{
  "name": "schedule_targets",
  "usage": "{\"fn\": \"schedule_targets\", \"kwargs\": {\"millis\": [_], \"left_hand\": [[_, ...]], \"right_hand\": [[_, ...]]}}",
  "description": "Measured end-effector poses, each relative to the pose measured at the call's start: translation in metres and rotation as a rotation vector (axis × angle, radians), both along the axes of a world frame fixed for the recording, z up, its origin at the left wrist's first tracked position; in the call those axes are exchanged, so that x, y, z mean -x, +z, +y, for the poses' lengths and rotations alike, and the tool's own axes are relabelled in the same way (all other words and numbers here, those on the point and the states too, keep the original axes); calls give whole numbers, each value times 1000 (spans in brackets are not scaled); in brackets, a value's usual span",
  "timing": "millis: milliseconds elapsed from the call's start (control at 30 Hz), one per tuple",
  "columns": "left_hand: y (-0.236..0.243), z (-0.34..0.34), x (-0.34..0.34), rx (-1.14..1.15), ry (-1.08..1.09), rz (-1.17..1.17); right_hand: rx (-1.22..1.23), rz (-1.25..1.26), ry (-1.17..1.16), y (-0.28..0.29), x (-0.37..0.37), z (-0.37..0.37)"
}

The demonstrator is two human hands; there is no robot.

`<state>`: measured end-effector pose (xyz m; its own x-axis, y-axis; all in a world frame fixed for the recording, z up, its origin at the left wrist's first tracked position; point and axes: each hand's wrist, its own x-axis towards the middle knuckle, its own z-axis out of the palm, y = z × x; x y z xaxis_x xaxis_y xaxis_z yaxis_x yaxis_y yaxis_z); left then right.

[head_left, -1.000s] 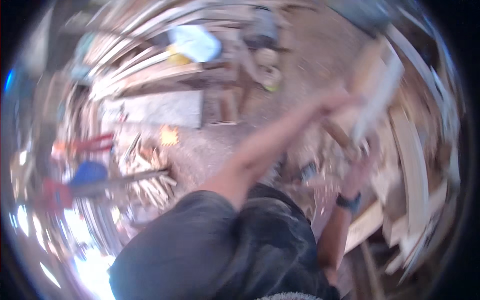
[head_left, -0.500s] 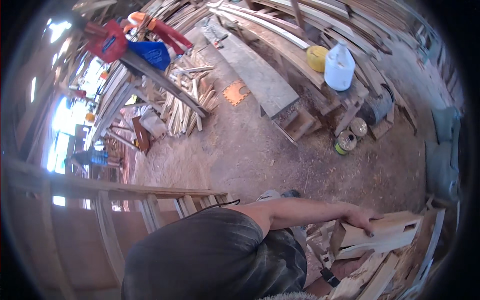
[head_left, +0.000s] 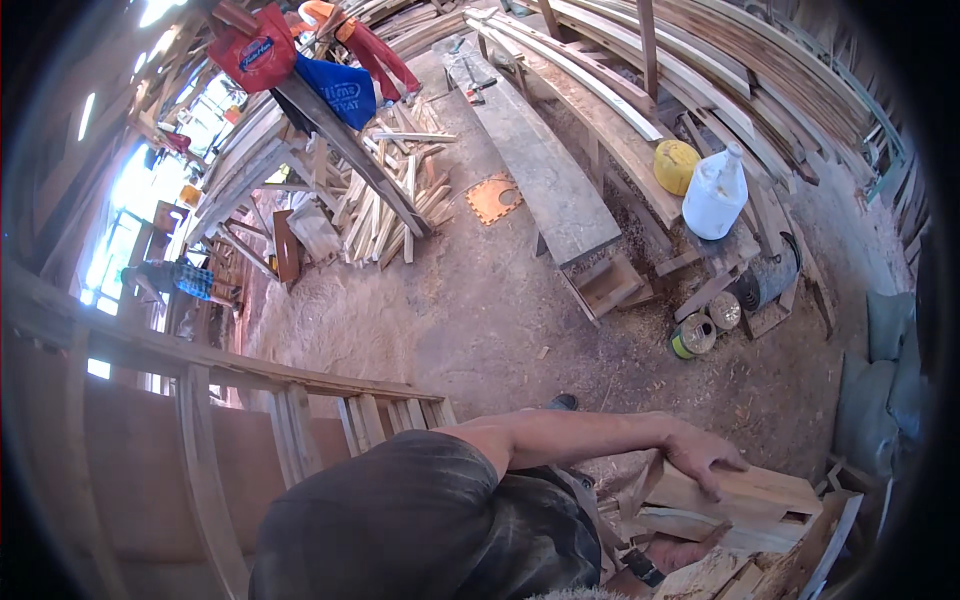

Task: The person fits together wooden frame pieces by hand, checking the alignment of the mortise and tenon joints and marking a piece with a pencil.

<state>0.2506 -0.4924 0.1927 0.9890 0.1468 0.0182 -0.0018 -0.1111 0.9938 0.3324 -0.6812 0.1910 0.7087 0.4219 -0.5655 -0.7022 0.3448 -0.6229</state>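
A pale, thick wooden block (head_left: 765,488) with a rectangular slot near its far end lies at the lower right, atop other timber. My left hand (head_left: 700,457) reaches across and grips its upper edge, fingers bent over the face. Below it, my right hand (head_left: 685,550), with a dark watch (head_left: 641,567) on the wrist, presses against the block's near side, its fingers partly hidden. Rough wood pieces (head_left: 715,578) lie under and beside this hand.
A ladder-like wooden frame (head_left: 290,378) stands at my left. Ahead is a long plank bench (head_left: 535,160). A white jug (head_left: 715,195), a yellow rounded object (head_left: 676,167) and open cans (head_left: 693,336) sit at the right. Scrap sticks (head_left: 385,205) are piled far left; another person (head_left: 355,40) is beyond.
The view has shifted, so the benches and jug sit lower and further right. The block has tilted and lowered slightly, with both hands still on it.
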Motion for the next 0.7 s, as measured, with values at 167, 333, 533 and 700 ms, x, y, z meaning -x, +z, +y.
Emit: {"fn": "schedule_targets", "kwargs": {"millis": [167,333,533,700], "left_hand": [[16,48,55,37,167,-44],[9,72,113,159,284,-205],[5,66,130,116,514,-308],[15,96,156,347,622,-268]], "right_hand": [[12,-174,-33,36,18,61],[-119,-312,30,12,12,100],[-279,-290,148,-46,-13,125],[-179,-199,331,5,26,175]]}}
